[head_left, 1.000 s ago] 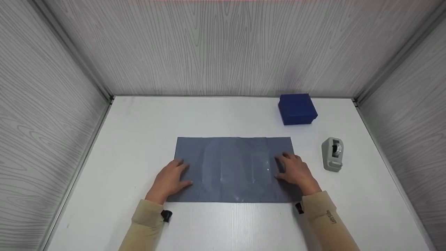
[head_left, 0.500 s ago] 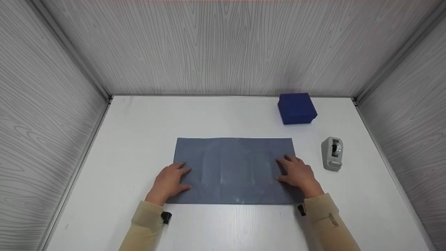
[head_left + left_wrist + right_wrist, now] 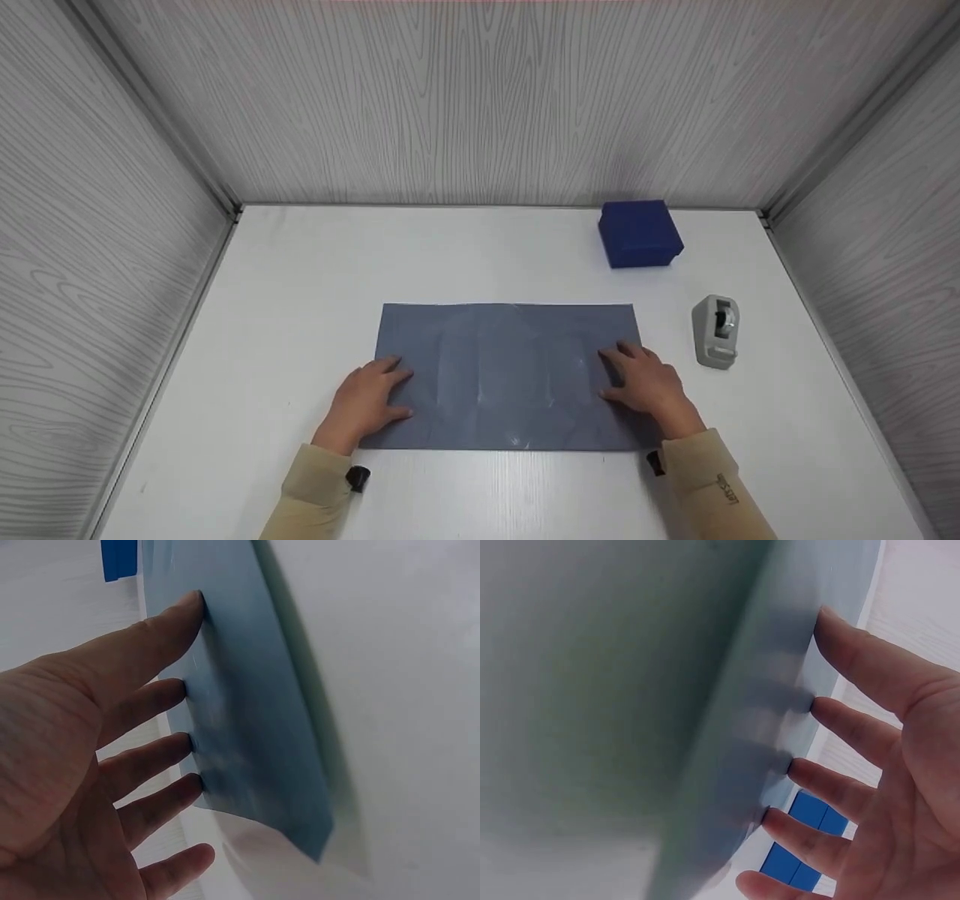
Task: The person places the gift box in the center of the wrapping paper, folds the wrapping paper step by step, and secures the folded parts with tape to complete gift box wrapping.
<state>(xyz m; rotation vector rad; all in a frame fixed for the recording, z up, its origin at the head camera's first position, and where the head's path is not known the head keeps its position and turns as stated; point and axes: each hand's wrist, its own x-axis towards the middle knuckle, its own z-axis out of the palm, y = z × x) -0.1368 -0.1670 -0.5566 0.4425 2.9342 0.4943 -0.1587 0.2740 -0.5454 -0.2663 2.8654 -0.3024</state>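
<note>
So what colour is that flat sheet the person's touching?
The sheet is plain blue-grey, with a few creases; it shows best in the head view.

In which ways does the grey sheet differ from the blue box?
The grey sheet is thin and spread out, while the blue box is a thick block. The left hand and right hand touch the sheet; neither touches the box. The sheet is much wider than the box. Both rest on the white table.
</note>
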